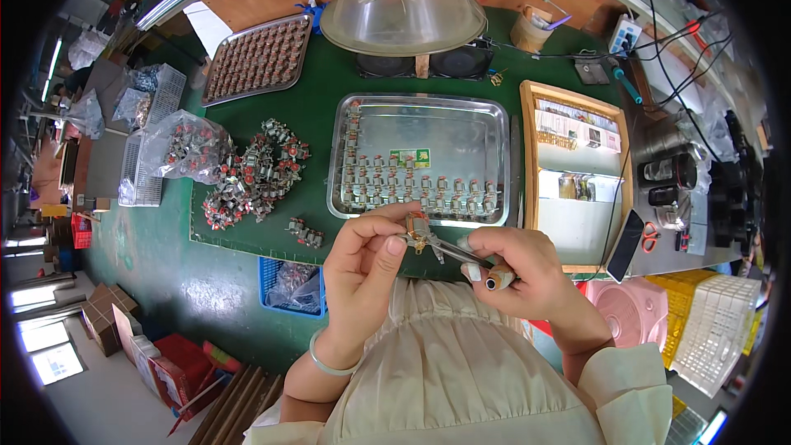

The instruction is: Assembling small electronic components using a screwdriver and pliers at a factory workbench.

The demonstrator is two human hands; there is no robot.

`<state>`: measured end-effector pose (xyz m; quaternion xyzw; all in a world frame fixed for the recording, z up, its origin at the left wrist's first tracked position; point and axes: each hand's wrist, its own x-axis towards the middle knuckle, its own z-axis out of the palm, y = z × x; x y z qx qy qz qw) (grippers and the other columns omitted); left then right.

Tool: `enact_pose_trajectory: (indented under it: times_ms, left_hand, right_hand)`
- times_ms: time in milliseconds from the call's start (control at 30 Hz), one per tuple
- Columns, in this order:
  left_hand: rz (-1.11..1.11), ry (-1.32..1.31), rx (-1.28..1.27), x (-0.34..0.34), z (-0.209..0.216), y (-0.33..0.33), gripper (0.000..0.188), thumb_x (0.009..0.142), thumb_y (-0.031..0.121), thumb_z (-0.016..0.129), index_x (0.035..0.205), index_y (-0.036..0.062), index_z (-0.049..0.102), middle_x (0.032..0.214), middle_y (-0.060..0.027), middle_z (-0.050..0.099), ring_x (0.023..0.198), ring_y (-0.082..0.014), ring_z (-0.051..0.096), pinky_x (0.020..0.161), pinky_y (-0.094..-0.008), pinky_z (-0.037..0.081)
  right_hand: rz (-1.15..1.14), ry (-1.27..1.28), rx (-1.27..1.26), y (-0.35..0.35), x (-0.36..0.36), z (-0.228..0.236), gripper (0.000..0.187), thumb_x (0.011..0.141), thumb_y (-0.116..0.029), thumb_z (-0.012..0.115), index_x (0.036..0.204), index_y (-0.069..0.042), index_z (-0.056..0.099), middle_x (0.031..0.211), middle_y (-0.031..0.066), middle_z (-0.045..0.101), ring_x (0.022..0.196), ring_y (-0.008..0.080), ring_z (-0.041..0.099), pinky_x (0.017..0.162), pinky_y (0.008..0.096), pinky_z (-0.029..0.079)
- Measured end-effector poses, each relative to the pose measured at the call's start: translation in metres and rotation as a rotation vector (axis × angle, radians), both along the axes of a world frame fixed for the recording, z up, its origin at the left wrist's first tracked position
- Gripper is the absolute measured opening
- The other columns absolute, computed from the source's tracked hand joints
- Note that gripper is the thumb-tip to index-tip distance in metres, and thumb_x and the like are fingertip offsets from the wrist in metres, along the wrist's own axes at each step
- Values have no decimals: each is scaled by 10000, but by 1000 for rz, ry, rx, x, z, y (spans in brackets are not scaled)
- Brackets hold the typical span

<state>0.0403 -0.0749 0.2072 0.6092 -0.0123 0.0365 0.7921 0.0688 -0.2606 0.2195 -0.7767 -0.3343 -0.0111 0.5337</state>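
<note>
My left hand (362, 268) pinches a small metal part with an orange coil-like middle (418, 227) between thumb and fingers, just in front of my body. My right hand (521, 270) is closed around pliers (451, 250) with slim metal jaws and a tan handle end. The jaw tips reach to the small part. White wrappings cover some right fingertips. Beyond my hands a steel tray (387, 119) carries rows of similar small parts along its near side and left edge. Left of it lies a heap of such metal parts (255, 169), with a few loose ones (305, 232) nearer me.
A second tray (257, 58) full of parts stands at the back left, beside a plastic bag of parts (185, 144). A metal lamp shade (404, 4) hangs over the back. On the right are a wooden frame box (530, 165), phone (624, 245), scissors (650, 236) and cables.
</note>
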Motion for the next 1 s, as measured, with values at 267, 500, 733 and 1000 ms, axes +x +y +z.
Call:
enact_pose_trajectory:
  times_ms: [267, 500, 733, 1000]
  left_hand:
    - [0, -52, 31, -4, 1, 0, 156, 863, 130, 497, 945, 4, 453, 1107, -198, 503, 959, -230, 536, 850, -334, 404]
    - [-15, -85, -118, -5, 4, -1, 165, 801, -37, 530, 950, -4, 468, 1119, -191, 497, 992, -194, 511, 868, -298, 393]
    - [-66, -307, 224, 4, -6, 17, 278, 720, -47, 618, 924, 13, 439, 1105, -228, 493, 981, -279, 525, 829, -356, 432]
    - [-41, -437, 209, 7, -5, 13, 280, 701, -71, 625, 921, 6, 470, 1084, -222, 520, 988, -268, 535, 777, -304, 460]
  right_hand:
    - [14, -170, -50, 6, 0, 2, 409, 535, 40, 622, 929, 21, 513, 667, 92, 560, 545, 210, 555, 475, 299, 438]
    - [26, -222, -103, 11, 0, 6, 346, 533, 25, 609, 871, 16, 534, 651, 96, 540, 523, 235, 527, 467, 308, 429]
    - [133, 142, 25, 11, 2, 11, 211, 677, -2, 601, 877, 28, 541, 642, 86, 536, 498, 156, 509, 435, 291, 399]
    - [405, 1188, 664, 11, 6, -1, 152, 788, -75, 553, 895, 32, 545, 673, 55, 537, 531, 98, 485, 478, 230, 381]
